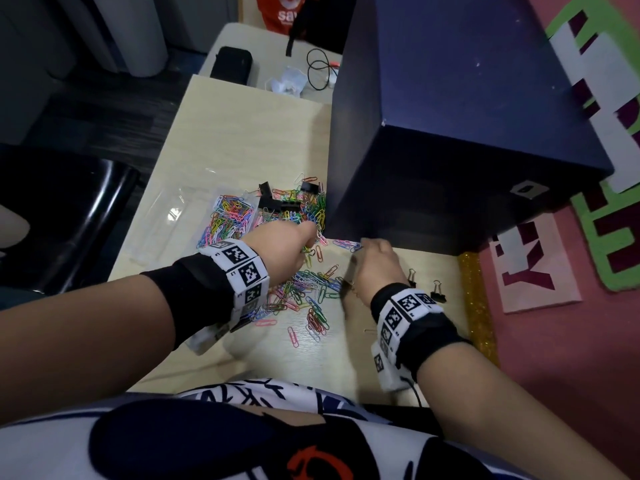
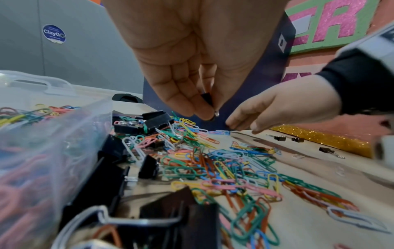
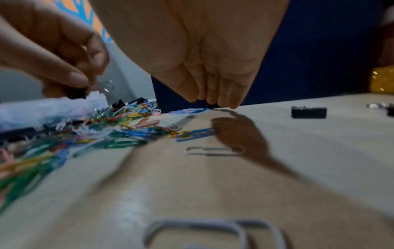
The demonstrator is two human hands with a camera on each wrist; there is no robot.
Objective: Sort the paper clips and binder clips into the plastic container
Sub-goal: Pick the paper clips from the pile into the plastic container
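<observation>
My left hand [image 1: 304,237] hovers over the heap of coloured paper clips [image 1: 304,289] and pinches a small black binder clip [image 2: 207,99] between thumb and fingers [image 2: 200,111]; its silver handle shows in the right wrist view [image 3: 106,86]. My right hand [image 1: 367,247] reaches down with fingers held straight and together, its fingertips [image 3: 221,102] touching the table beside a few blue and pink paper clips [image 3: 187,111]. It holds nothing that I can see. The clear plastic container [image 1: 180,216] lies to the left, one compartment full of paper clips [image 1: 228,216]. Large black binder clips [image 1: 273,199] lie next to it.
A tall dark blue box [image 1: 450,133] stands right behind the hands. Small black binder clips [image 1: 438,294] lie on the table to the right, near a gold glitter strip [image 1: 476,299]. A black chair [image 1: 69,209] is on the left. A black case [image 1: 231,65] and a cable [image 1: 320,69] lie far back.
</observation>
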